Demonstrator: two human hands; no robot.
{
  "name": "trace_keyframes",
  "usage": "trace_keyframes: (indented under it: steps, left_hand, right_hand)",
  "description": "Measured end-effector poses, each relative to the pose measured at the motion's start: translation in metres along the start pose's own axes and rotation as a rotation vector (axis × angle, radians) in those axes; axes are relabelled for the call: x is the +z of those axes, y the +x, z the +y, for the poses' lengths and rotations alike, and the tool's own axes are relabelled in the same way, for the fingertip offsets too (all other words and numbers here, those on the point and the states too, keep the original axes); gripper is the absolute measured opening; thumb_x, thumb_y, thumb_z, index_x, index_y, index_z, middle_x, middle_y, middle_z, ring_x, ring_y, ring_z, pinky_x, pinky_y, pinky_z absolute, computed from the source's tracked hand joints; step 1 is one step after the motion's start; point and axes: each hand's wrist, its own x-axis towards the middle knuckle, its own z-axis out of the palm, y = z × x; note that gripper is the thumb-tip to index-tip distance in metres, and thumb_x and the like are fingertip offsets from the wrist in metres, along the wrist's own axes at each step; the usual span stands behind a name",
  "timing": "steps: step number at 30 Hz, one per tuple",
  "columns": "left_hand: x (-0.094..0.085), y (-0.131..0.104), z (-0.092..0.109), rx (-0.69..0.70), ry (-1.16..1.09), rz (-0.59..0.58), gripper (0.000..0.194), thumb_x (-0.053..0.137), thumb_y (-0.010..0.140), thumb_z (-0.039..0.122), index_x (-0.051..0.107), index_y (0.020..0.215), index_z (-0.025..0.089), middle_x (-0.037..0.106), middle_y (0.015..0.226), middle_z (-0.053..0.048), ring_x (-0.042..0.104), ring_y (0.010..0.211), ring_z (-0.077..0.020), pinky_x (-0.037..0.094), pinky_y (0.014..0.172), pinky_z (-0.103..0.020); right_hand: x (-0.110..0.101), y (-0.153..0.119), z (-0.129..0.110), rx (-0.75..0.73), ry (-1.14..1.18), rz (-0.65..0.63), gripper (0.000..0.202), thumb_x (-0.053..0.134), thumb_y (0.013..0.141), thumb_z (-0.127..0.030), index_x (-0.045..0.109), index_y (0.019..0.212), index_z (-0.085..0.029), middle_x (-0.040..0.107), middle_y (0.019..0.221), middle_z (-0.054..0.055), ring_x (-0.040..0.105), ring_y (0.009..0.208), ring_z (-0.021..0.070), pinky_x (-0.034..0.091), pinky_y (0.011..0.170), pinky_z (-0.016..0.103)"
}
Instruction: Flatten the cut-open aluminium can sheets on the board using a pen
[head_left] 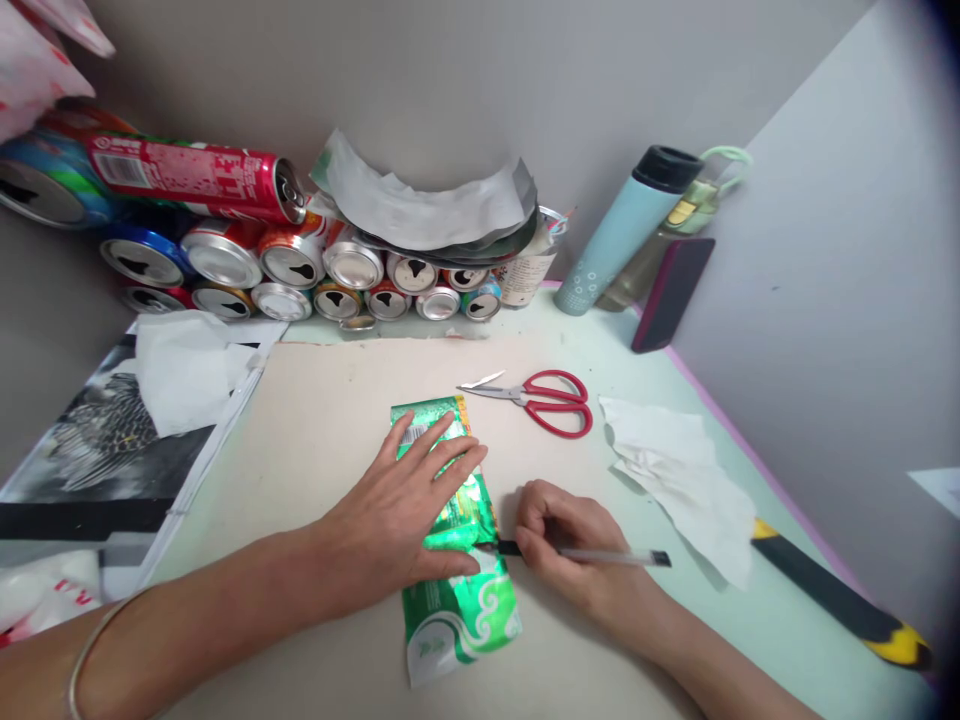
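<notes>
A green, shiny printed metal sheet [466,620], with a barcode and white swirls, lies lengthwise before me, its middle creased or overlapping. Across its upper part my left hand [405,500] is spread flat, fingers apart and pressing down. My right hand [574,535] is closed around a black-and-clear pen [619,556] at the sheet's right edge. The pen's tip end meets the sheet near the crease; the exact contact is too small to tell. Beyond the hands lie red-handled scissors [536,397], blades partly apart and pointing left.
Stacked drink cans [352,262] line the back wall, with curved metal sheets [427,205] on top. A blue bottle [626,235] and a phone [673,295] stand back right. Crumpled tissue [682,475] and a black-yellow tool handle [832,590] lie right. Left is a bird picture [97,430].
</notes>
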Motion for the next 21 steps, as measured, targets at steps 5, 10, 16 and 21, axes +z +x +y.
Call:
trace_keyframes:
  steps: [5, 10, 16, 21]
  left_hand:
    - [-0.007, 0.0017, 0.0031, -0.012, -0.003, -0.069, 0.096, 0.076, 0.084, 0.064, 0.028, 0.154, 0.019, 0.044, 0.16, -0.013, 0.021, 0.156, -0.038, 0.008, 0.124, -0.062]
    - [-0.0032, 0.0006, 0.0022, -0.006, -0.005, -0.031, 0.096, 0.077, 0.082, 0.065, 0.029, 0.153, 0.021, 0.045, 0.159, -0.012, 0.021, 0.156, -0.037, 0.006, 0.124, -0.059]
    - [0.0003, -0.0011, 0.0, 0.003, 0.004, -0.003, 0.097, 0.077, 0.082, 0.065, 0.028, 0.153, 0.021, 0.045, 0.158, -0.011, 0.022, 0.156, -0.0358, 0.003, 0.125, -0.057]
    - [0.0006, -0.0008, 0.0002, 0.002, 0.015, 0.013, 0.1, 0.08, 0.079, 0.064, 0.028, 0.153, 0.021, 0.046, 0.158, -0.011, 0.022, 0.156, -0.0356, 0.004, 0.125, -0.057]
  right_hand:
    - [0.0007, 0.0013, -0.0021, -0.004, -0.008, 0.025, 0.024, 0.053, 0.09, -0.022, 0.039, 0.07, -0.023, 0.047, 0.065, -0.005, 0.035, 0.057, 0.0114, 0.028, 0.051, 0.025]
    - [0.0019, 0.0016, -0.0013, -0.015, -0.03, 0.041, 0.023, 0.052, 0.089, -0.02, 0.039, 0.07, -0.023, 0.046, 0.065, -0.005, 0.035, 0.057, 0.0113, 0.027, 0.051, 0.025]
    - [0.004, -0.0014, 0.0014, -0.052, 0.005, 0.009, 0.026, 0.053, 0.092, -0.02, 0.038, 0.071, -0.023, 0.048, 0.067, -0.005, 0.035, 0.058, 0.0108, 0.028, 0.052, 0.025]
    - [0.0039, -0.0011, 0.0013, -0.037, -0.011, 0.022, 0.025, 0.052, 0.092, -0.017, 0.039, 0.071, -0.023, 0.048, 0.067, -0.005, 0.036, 0.059, 0.0111, 0.029, 0.052, 0.024]
